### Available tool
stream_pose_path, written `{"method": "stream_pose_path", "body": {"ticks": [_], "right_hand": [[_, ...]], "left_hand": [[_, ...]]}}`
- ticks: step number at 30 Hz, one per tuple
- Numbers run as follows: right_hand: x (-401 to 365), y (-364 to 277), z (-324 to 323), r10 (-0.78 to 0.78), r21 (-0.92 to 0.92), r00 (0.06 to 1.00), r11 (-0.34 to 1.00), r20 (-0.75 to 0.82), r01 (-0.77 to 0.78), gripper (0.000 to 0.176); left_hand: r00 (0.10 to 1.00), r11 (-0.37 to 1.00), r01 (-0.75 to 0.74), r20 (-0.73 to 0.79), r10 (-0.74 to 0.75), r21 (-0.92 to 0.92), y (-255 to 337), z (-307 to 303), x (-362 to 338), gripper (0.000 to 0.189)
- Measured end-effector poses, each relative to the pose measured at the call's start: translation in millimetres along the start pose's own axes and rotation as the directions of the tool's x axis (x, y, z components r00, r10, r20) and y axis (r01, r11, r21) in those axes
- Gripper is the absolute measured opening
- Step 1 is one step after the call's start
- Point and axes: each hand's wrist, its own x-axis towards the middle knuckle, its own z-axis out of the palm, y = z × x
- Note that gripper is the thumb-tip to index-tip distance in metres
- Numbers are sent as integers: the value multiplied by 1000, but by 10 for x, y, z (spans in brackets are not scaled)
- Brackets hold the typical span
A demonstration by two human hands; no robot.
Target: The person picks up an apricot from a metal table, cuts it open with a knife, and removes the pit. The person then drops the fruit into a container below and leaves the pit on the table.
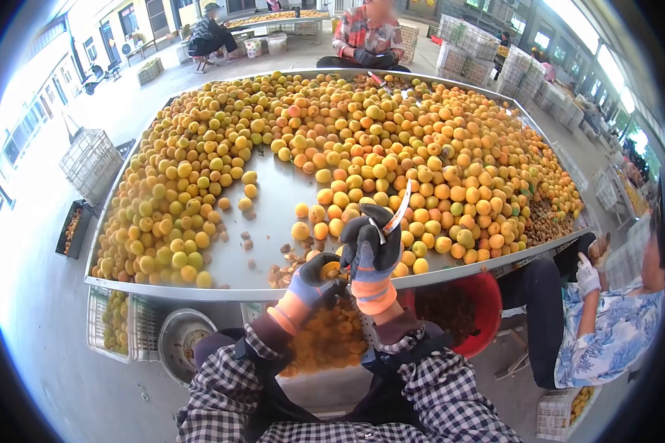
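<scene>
My gloved right hand (374, 255) is closed round a knife (400, 211), its curved blade pointing up and away over the fruit. Close beside it, my gloved left hand (312, 286) grips an apricot (335, 271), partly hidden by the fingers. Both hands are at the near edge of a metal table (262, 193) heaped with orange and yellow-green apricots (451, 173). Small brown pits or scraps (282, 275) lie just beyond my left hand. Below the hands, a crate of orange fruit pieces (329, 336) stands between my knees.
A red tub (488, 295) with dark scraps stands right of my legs, a metal bucket (176, 332) left. A person in a blue-patterned top (606, 332) sits at right; another in a plaid shirt (351, 37) sits across the table. White crates (469, 40) are stacked behind.
</scene>
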Motion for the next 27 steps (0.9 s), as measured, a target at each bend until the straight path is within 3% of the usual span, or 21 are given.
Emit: {"method": "stream_pose_path", "body": {"ticks": [2, 3, 5, 8, 13, 17, 20, 23, 24, 27], "right_hand": [[-3, 31, 9, -13, -1, 1000, 1000, -8, 13, 32], [-1, 54, 7, 16, -5, 999, 1000, -31, -16, 31], [20, 96, -4, 45, -10, 998, 999, -53, -45, 30], [116, 44, 3, 260, 193, 944, 956, -204, -222, 22], [123, 131, -57, 320, 267, 931, 926, -178, -267, 23], [140, 125, -105, 385, 382, 922, 858, -36, -343, 24], [147, 43, -70, 388, 279, 909, 866, 149, -415, 25], [155, -101, -53, 400, 265, 874, 842, 276, -469, 26], [137, -84, -45, 350, 130, 901, 911, 257, -392, 27], [126, -142, -39, 367, 207, 870, 871, 330, -446, 27]], "left_hand": [[981, 978, -180, -55, 186, 104, -160, 28, 24, 33], [981, 978, -181, -57, 187, 104, -247, 42, 53, 33], [931, 921, -323, -104, 351, 219, -307, 86, 108, 34], [950, 948, -256, -134, 283, 190, -211, 114, 50, 33], [974, 970, -193, -91, 207, 148, -163, 90, 37, 32], [985, 982, -172, -22, 174, 80, -103, 80, 25, 30], [994, 994, -110, 8, 110, -13, -144, 93, 11, 31], [987, 983, -158, -13, 157, -93, -150, 163, -24, 36], [987, 983, -158, -14, 157, -94, -156, 156, -26, 36], [989, 978, -96, 96, 115, -188, -106, 119, -55, 40]]}}
